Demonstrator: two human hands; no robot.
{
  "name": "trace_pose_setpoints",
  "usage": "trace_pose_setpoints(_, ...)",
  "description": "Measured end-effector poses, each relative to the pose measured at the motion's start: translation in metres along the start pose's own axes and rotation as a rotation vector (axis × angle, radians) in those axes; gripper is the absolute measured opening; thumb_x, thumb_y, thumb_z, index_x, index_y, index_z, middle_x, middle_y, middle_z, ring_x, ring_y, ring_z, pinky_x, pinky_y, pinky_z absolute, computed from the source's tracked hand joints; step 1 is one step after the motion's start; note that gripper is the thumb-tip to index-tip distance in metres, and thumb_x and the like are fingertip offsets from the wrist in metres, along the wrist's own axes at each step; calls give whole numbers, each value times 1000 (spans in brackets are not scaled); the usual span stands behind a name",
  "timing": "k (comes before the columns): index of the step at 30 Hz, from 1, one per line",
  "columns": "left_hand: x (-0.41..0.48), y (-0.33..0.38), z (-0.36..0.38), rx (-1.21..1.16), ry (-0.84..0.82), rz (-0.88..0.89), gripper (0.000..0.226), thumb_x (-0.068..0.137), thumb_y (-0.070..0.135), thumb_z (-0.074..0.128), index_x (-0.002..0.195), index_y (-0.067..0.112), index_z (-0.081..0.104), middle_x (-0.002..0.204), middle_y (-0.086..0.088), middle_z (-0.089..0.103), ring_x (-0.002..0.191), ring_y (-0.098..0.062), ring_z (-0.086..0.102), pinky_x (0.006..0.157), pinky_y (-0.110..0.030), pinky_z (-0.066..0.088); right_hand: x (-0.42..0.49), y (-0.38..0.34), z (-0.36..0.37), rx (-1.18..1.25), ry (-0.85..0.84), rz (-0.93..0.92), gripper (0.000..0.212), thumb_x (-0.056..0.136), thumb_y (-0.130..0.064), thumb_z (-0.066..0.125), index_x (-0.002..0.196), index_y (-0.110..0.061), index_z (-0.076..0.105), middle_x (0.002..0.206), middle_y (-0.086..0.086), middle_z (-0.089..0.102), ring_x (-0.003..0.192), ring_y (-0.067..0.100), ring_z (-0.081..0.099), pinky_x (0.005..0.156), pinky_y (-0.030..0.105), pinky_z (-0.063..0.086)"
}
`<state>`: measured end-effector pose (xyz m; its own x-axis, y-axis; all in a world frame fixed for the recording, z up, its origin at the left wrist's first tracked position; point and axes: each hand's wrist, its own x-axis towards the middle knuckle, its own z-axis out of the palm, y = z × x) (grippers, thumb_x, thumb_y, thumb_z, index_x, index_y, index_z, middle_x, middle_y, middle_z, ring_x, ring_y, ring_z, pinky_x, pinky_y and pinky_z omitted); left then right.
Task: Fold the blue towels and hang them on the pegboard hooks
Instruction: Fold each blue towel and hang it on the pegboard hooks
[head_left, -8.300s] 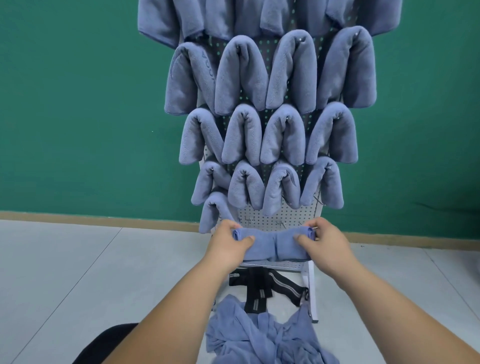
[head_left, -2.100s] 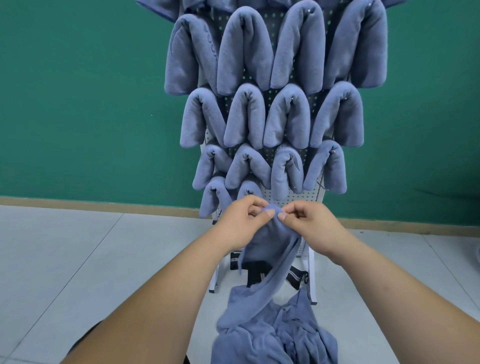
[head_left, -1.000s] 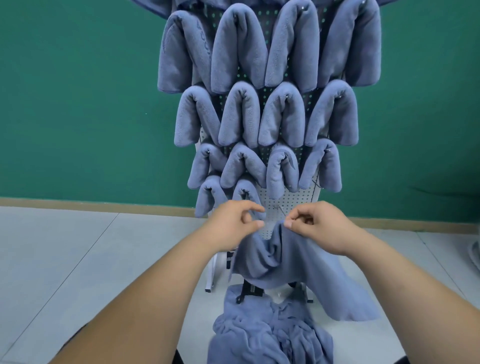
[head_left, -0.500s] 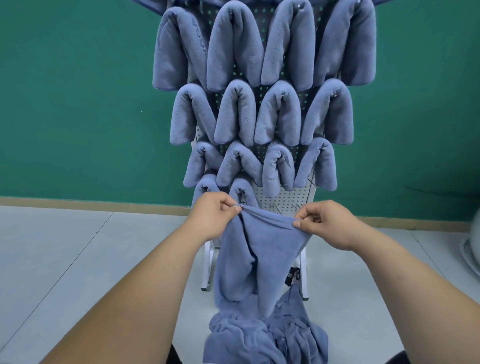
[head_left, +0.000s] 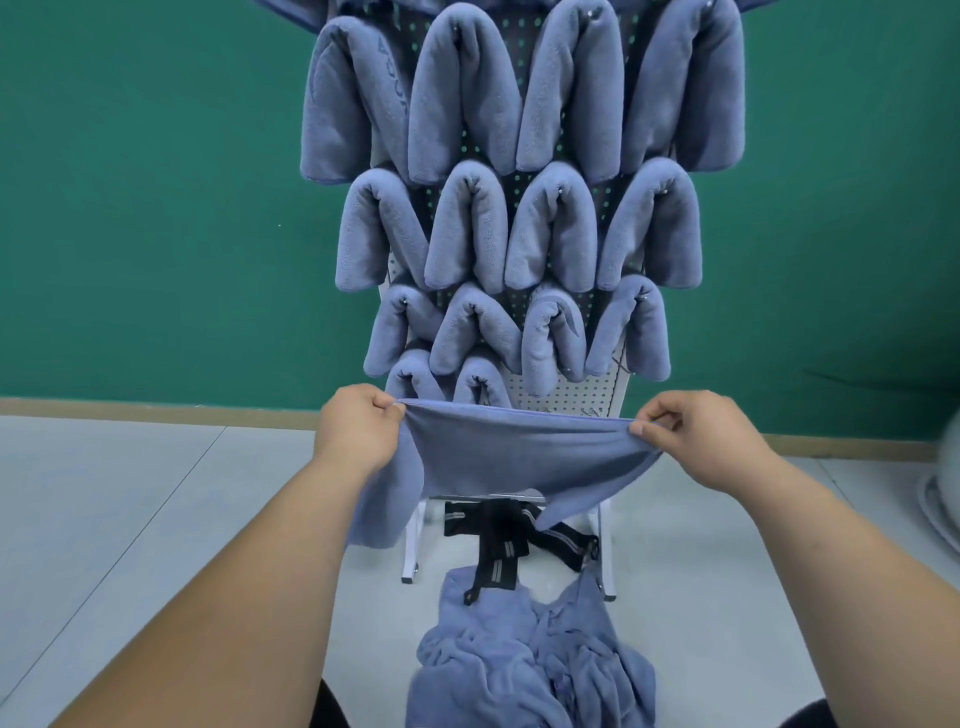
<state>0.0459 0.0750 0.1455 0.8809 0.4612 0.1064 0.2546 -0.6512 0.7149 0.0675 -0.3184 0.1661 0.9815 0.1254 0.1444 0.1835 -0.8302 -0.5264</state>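
blue towel (head_left: 519, 457) stretched between left hand (head_left: 358, 431), right hand (head_left: 696, 441)

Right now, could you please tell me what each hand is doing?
Left hand: closed, pinching the left end of the blue towel.
Right hand: closed, pinching the towel's right end, top edge stretched between both hands.

Green wall (head_left: 130, 208), tan baseboard (head_left: 156, 410), grey tiles (head_left: 130, 519), white obj (head_left: 943, 499) rt, maybe fan

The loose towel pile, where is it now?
In the head view, the loose towel pile sits at bottom centre, just below the black straps, in front of the pegboard stand, under the stretched towel.
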Motion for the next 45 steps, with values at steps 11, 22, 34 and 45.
trace_pose_setpoints(11,-21,23,19,-207,-236,151,17,94,16,74,102,31,71,71,3,65,72,-19,64,84,-45,61,-12,-43,1,582,-221,-74,10,98,-13,73,100,-21,79,76,1,72,68,14,62,65,26,49)
trace_pose_setpoints(22,-64,60,38,-529,-441,196,24,92,5,78,111,20,72,91,-12,73,75,-11,66,82,-29,57,-20,-69,27,221,-62,-292,10,89,-28,84,88,-36,78,90,-9,68,82,8,64,77,20,49)
trace_pose_setpoints(34,-86,73,42,-636,-570,274,23,93,12,80,114,15,70,98,-6,81,87,-12,67,94,-30,57,-20,-74,36,294,-67,-233,21,89,-29,82,95,-33,63,75,-9,73,65,6,62,67,24,52)
trace_pose_setpoints(45,-70,62,46,-444,-496,327,14,92,19,82,104,22,77,92,-2,78,77,-6,63,82,-25,57,-18,-58,37,524,-345,-143,10,95,-28,79,88,-22,75,68,-5,59,66,15,48,68,32,39)
